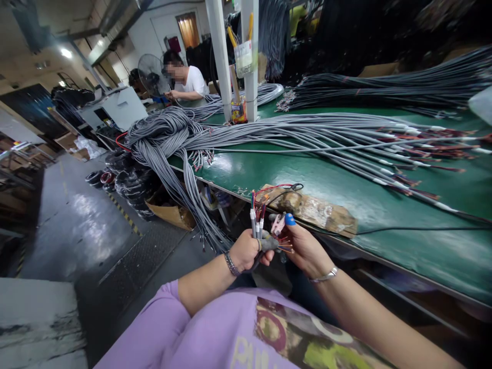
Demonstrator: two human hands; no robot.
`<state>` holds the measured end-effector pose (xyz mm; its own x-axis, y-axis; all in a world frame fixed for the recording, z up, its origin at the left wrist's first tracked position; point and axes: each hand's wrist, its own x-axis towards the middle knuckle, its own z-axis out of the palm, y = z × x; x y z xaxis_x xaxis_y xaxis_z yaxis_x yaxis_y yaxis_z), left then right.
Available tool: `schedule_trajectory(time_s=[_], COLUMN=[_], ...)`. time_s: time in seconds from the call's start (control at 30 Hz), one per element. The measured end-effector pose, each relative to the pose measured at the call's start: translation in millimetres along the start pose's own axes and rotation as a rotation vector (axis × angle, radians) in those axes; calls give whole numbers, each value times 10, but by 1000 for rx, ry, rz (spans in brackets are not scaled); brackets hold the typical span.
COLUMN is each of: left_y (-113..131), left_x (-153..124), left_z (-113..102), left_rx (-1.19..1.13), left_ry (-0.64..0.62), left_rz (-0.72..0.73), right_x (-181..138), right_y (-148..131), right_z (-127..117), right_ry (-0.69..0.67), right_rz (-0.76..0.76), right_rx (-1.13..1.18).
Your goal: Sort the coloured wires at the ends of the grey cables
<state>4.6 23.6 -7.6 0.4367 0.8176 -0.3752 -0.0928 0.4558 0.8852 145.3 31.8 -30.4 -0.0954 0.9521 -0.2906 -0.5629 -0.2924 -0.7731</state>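
Observation:
My left hand [246, 251] is closed round the end of a grey cable [268, 244], whose thin coloured wires [257, 211] with white sleeves stick up above the fist. My right hand [303, 246] is next to it, fingers pinched on some of the small wire ends; a blue fingertip cover [289, 219] sits on one finger. Both hands hover just in front of the green table's edge [338, 241], near a worn brown board [315, 209] with a red and a black wire on it.
Large bundles of grey cables [307, 133] lie across the green table [269, 174] and hang off its left end. White posts [221, 56] stand at the back. Another person [186, 79] works at a far bench by a fan [149, 72]. Cardboard boxes [171, 212] and cable coils [126, 179] sit on the floor.

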Motion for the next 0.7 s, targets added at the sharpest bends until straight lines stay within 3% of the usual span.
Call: schedule_trajectory(time_s=[0.2, 0.37, 0.53, 0.7], left_y=[-24, -69, -215, -299], left_x=[-11, -112, -219, -246], left_z=[-14, -27, -59, -77], left_rx=[-5, 13, 36, 119], left_ry=[-1, 49, 54, 75], left_rz=[24, 58, 95, 101], right_x=[-60, -158, -248, -249], right_y=[-38, -62, -112, -192], right_z=[17, -122, -276, -229], right_ry=[-41, -125, -296, -348], right_rz=[67, 188, 271, 131], right_rx=[29, -6, -229, -532])
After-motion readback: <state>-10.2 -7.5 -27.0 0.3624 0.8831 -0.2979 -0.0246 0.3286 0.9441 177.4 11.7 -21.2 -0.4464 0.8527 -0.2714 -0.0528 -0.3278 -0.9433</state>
